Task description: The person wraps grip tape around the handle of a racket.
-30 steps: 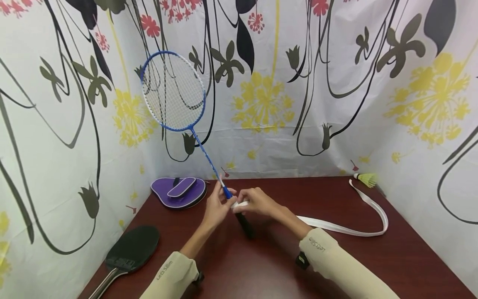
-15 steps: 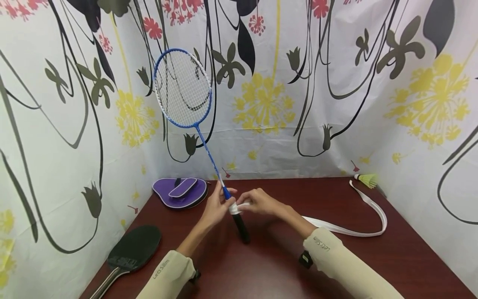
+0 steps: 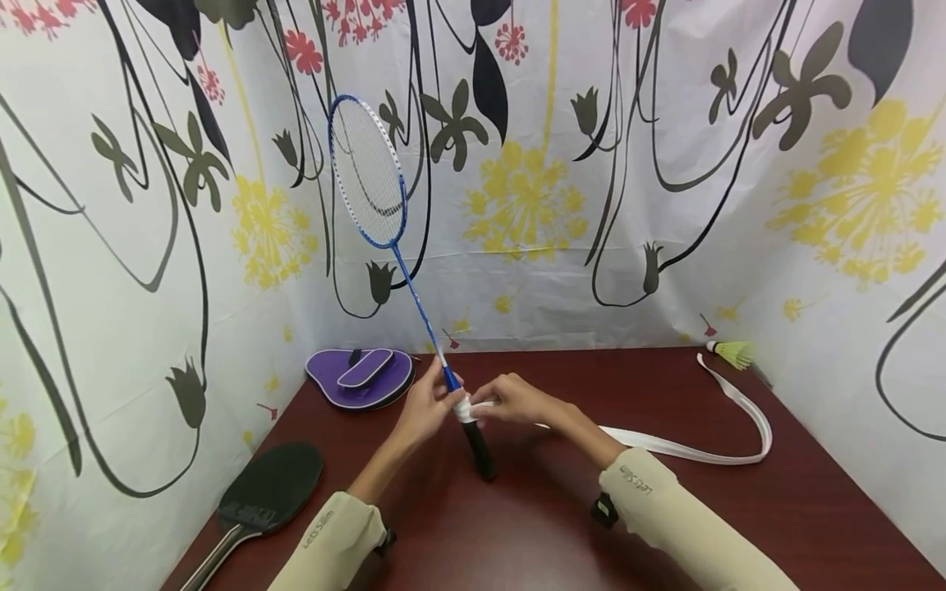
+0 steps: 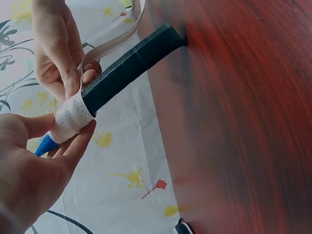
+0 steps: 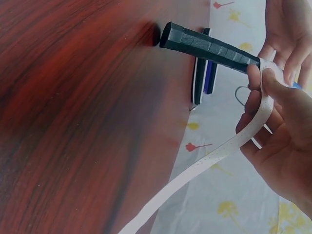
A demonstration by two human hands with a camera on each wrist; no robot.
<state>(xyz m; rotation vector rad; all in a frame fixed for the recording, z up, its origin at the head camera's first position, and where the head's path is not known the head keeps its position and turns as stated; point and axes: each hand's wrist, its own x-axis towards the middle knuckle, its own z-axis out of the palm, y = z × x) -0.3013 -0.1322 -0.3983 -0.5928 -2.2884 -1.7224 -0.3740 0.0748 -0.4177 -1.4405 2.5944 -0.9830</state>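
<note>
A blue and white badminton racket (image 3: 367, 174) leans up to the left, its black handle (image 3: 479, 450) pointing down toward the table. White perforated tape (image 4: 73, 117) is wound around the upper part of the handle (image 4: 131, 63); the lower part is bare black. My left hand (image 3: 426, 408) holds the racket at the wrapped part, thumb and fingers on either side. My right hand (image 3: 517, 400) pinches the tape strip beside the handle. From the right hand (image 5: 287, 126), the loose strip (image 5: 195, 168) runs down and away in the right wrist view.
A purple paddle case (image 3: 360, 379) lies at the back left, a black table tennis paddle (image 3: 272, 488) at the left edge. The strip's far part (image 3: 695, 448) curves over the table's right side, near a yellow shuttlecock (image 3: 732, 354). Patterned curtains surround the table (image 3: 547, 525).
The racket has turned about its shaft, so its head looks narrower, and the head has shifted right. The right hand first moved slightly away from the handle and is now close beside it.
</note>
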